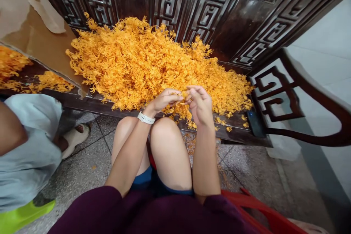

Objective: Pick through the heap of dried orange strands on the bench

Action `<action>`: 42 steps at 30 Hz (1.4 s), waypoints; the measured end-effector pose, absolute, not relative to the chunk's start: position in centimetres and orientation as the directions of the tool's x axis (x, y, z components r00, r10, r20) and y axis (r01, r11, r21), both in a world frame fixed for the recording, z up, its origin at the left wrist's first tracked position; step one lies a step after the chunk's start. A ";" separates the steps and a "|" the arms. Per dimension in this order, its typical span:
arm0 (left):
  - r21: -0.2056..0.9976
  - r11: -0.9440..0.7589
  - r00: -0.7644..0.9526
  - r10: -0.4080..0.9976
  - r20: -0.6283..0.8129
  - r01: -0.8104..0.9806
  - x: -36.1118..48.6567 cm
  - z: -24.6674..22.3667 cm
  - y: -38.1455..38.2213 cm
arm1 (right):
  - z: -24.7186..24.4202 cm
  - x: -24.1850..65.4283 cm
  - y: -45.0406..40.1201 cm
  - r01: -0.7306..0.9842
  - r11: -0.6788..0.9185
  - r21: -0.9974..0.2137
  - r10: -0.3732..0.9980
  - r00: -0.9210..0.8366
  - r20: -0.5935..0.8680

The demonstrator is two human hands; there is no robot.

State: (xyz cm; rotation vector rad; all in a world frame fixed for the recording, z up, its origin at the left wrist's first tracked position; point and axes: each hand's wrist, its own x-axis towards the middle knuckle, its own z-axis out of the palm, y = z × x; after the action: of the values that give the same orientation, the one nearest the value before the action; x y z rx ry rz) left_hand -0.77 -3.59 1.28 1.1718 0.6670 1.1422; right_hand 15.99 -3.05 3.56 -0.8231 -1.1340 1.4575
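Orange everywhere: a big heap of small orange plastic sprigs (153,62) is spread across the dark wooden worktop (241,137), banked against the carved wooden back (192,3) at the far side. Both hands meet at the near edge of the heap, just above the knees. The left hand (166,99), with a white wristband (146,118) on its wrist, is pinched narrow around a little orange piece (184,97); the right hand (200,104) curls in from the other side, its fingertips closed on the same piece. They are touching or all but touching, so it looks like a two-handed pull or a join; which of the two, the picture does not show.

To do this well, I would say keep the grip right at the fingertips, close to where the bits meet, so the thin stems do not bend. Work over the worktop, not past its edge: a few loose bits (229,128) already lie near the lip, and more are scattered on the tiled floor (241,164) below.

At the far left a cardboard sheet (44,40) divides off a second orange pile (12,62). Another person in a pale shirt (30,146) sits near left, with a sandalled foot (75,135) on the tiles. A red plastic seat (263,208) shows at near right.
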 end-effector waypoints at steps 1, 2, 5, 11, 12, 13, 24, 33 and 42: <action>0.943 -0.032 0.327 0.933 0.147 -0.332 -0.8 1.4 -3.6 | 3.5 15.5 -3.2 -0.246 0.075 -0.967 0.967 -0.218 0.130; 0.942 -0.040 0.324 0.933 0.154 -0.333 -0.9 1.4 -3.6 | 3.4 15.2 -3.2 -0.204 0.120 -0.972 0.961 -0.220 0.165; 0.938 -0.044 0.320 0.933 0.161 -0.343 -1.3 1.7 -3.8 | 3.1 14.6 -3.2 -0.244 0.127 -0.962 0.965 -0.193 0.176; 0.896 -0.046 0.306 0.931 0.199 -0.442 -1.6 1.2 -3.9 | 3.6 14.1 -3.9 -0.415 -0.093 -0.905 0.950 -0.308 0.043; 0.892 -0.055 0.307 0.928 0.212 -0.449 -1.6 1.1 -4.0 | 3.7 14.1 -4.0 -0.427 -0.113 -0.897 0.944 -0.329 0.038; 0.892 -0.061 0.312 0.924 0.220 -0.448 -1.6 0.9 -4.0 | 3.9 14.1 -4.1 -0.434 -0.125 -0.892 0.938 -0.345 0.036; 0.650 -0.161 -0.135 0.987 0.091 -0.743 -2.7 2.4 -4.1 | 3.8 16.0 -4.3 -0.564 -0.001 -0.826 0.855 -0.429 0.291; 0.585 -0.110 -0.184 0.981 -0.068 -0.804 -4.0 3.0 -3.6 | 1.7 20.5 -1.4 -0.727 0.057 -0.685 0.950 -0.172 0.261; 0.880 -0.122 -0.181 0.983 0.041 -0.460 -2.2 1.1 -3.0 | 1.7 16.6 -3.0 -0.741 -0.249 -0.624 0.964 -0.251 -0.086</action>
State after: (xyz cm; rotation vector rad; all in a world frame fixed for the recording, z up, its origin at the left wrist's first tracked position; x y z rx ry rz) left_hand -2.22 -2.98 1.10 0.8118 0.9092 1.5836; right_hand 16.65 -3.01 1.75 -0.5532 -0.5587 1.7744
